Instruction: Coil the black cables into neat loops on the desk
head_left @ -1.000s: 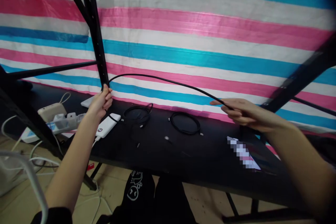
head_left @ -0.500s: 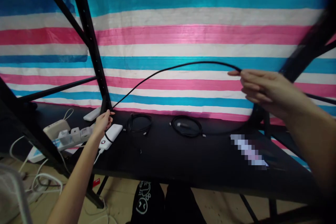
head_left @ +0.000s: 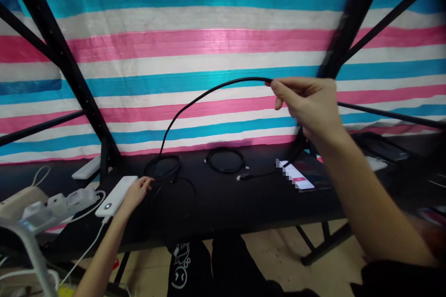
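Observation:
My right hand (head_left: 310, 102), raised over the table, pinches a black cable (head_left: 209, 92) between thumb and fingertips. From there the cable arches leftward and drops toward my left hand (head_left: 137, 191). That hand is low, its fingers closed by the cable; the exact pinch point is hard to see. A loose tail of cable (head_left: 193, 188) curls on the table beside it. Next to my left wrist lies a white power bank (head_left: 116, 197) with a white lead plugged in. One coiled black cable (head_left: 162, 177) rests just behind the left fingers, and a second coiled cable (head_left: 226, 170) lies to its right.
A cable plug (head_left: 242, 177) lies near a lit phone (head_left: 298, 178) on the black table (head_left: 223, 213). At left are a power strip with chargers (head_left: 57, 206), a beige box (head_left: 21, 202) and a white slab (head_left: 87, 168). Black frame posts (head_left: 69, 65) stand before striped sheeting.
My view has turned right. My left hand has lowered toward the tabletop, and my right hand has come closer to it, so the cable bows more steeply between them.

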`<move>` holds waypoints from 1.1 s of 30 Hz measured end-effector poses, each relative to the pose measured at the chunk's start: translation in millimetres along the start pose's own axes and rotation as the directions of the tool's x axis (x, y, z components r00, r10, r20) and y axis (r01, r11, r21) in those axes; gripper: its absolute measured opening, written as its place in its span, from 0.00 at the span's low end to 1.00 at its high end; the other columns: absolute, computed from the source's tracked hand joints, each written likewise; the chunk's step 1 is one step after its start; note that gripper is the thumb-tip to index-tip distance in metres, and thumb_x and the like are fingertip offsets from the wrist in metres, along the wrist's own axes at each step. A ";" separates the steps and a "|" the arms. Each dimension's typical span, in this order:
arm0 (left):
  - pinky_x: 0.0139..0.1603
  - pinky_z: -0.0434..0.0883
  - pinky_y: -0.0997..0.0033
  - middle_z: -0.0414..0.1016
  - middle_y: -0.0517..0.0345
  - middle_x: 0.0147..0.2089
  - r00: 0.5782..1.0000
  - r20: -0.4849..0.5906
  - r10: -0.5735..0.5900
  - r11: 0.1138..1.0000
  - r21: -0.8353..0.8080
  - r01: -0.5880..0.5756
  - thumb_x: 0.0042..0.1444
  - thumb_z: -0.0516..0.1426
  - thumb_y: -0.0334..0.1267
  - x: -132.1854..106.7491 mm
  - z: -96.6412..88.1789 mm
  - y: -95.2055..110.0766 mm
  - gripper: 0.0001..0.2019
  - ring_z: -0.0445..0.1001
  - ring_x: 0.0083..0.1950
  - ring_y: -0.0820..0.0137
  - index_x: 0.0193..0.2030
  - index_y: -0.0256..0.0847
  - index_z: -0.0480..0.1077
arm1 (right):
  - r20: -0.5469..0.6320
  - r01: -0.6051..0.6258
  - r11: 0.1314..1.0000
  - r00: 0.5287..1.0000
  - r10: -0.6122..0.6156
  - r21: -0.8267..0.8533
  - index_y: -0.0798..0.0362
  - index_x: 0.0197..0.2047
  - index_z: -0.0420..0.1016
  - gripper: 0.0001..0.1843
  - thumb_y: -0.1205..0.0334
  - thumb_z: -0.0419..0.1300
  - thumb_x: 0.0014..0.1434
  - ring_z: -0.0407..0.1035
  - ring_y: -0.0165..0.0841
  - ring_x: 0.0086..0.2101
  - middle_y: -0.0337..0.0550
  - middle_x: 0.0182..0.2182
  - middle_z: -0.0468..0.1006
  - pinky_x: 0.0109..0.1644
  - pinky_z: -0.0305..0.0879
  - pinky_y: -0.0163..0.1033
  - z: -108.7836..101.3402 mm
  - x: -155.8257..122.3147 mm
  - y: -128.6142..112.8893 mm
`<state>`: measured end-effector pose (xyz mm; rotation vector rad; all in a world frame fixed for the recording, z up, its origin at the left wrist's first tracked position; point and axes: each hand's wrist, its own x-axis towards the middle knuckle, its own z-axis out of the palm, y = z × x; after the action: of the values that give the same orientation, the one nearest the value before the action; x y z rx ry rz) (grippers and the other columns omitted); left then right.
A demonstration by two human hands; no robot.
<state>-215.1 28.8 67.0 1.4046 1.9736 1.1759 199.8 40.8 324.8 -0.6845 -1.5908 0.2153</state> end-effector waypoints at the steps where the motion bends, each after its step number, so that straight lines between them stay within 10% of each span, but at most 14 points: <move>1: 0.28 0.61 0.72 0.72 0.57 0.23 1.000 0.018 0.020 1.000 0.014 -0.020 0.45 0.57 0.44 -2.1 9.3 0.8 0.10 0.69 0.26 0.65 0.30 0.41 0.74 | -0.019 -0.022 0.999 1.000 0.023 0.037 0.56 0.33 0.80 0.10 0.58 0.63 0.54 0.57 0.22 0.19 0.35 0.16 0.67 0.22 0.52 0.31 2.4 -3.1 3.0; 8: 0.35 0.64 0.67 0.72 0.55 0.27 0.967 0.226 0.114 0.991 0.049 -0.129 0.43 0.60 0.48 -20.6 72.7 25.8 0.12 0.70 0.32 0.62 0.25 0.41 0.72 | -0.091 -0.209 0.949 0.967 0.236 0.234 0.50 0.45 0.75 0.22 0.43 0.55 0.58 0.46 0.22 0.15 0.36 0.20 0.65 0.16 0.44 0.33 35.3 -15.0 12.3; 11: 0.40 0.67 0.65 0.75 0.52 0.37 0.934 0.313 0.173 0.984 -0.025 -0.174 0.45 0.61 0.50 -33.2 84.5 53.0 0.21 0.73 0.38 0.62 0.44 0.41 0.73 | -0.118 -0.240 0.917 0.950 0.290 0.318 0.50 0.46 0.74 0.23 0.42 0.53 0.59 0.45 0.22 0.15 0.36 0.21 0.63 0.16 0.44 0.34 51.5 -21.0 12.1; 14: 0.56 0.63 0.58 0.67 0.42 0.55 0.879 0.348 0.327 0.929 -0.287 -0.232 0.44 0.63 0.52 -47.7 82.7 91.0 0.44 0.68 0.55 0.58 0.66 0.42 0.51 | -0.117 -0.291 0.840 0.917 0.382 0.459 0.52 0.41 0.75 0.20 0.44 0.56 0.57 0.44 0.21 0.15 0.35 0.20 0.61 0.16 0.42 0.34 66.3 -29.1 12.6; 19: 0.59 0.60 0.55 0.63 0.42 0.58 0.809 0.080 0.582 0.660 -0.628 -0.413 0.28 0.69 0.58 -66.0 76.4 153.5 0.62 0.65 0.59 0.54 0.68 0.45 0.41 | -0.129 -0.319 0.697 0.852 0.508 0.643 0.54 0.31 0.73 0.18 0.46 0.63 0.51 0.43 0.18 0.14 0.31 0.19 0.63 0.15 0.39 0.33 94.9 -42.8 16.3; 22: 0.37 0.71 0.68 0.74 0.50 0.41 0.880 -0.012 0.475 0.617 -0.708 -0.343 0.41 0.62 0.61 -72.0 78.4 174.4 0.40 0.75 0.34 0.68 0.57 0.39 0.61 | -0.126 -0.310 0.679 0.850 0.512 0.666 0.55 0.27 0.70 0.19 0.45 0.61 0.52 0.46 0.17 0.13 0.31 0.19 0.64 0.15 0.41 0.31 112.2 -47.9 22.3; 27: 0.11 0.45 0.82 0.59 0.67 0.12 0.967 -0.193 0.165 0.591 -0.766 -0.253 0.51 0.56 0.58 -74.8 64.7 179.7 0.24 0.49 0.09 0.84 0.27 0.34 0.67 | 0.261 -0.472 0.709 0.881 0.394 0.524 0.55 0.43 0.74 0.21 0.47 0.58 0.56 0.65 0.24 0.21 0.37 0.24 0.73 0.23 0.61 0.30 114.5 -56.3 50.9; 33: 0.10 0.44 0.86 0.49 0.72 0.08 0.934 -0.321 0.159 0.463 -0.811 -0.358 0.53 0.57 0.56 -74.4 27.4 188.6 0.21 0.44 0.09 0.84 0.29 0.35 0.69 | 0.682 -0.482 0.871 0.606 0.411 -0.097 0.52 0.53 0.72 0.29 0.43 0.60 0.54 0.68 0.42 0.49 0.52 0.49 0.74 0.55 0.62 0.50 86.1 -98.7 102.7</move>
<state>-64.7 -6.2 201.2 1.0265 0.9039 2.1200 147.5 91.7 175.1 -0.9962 -2.0645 1.0279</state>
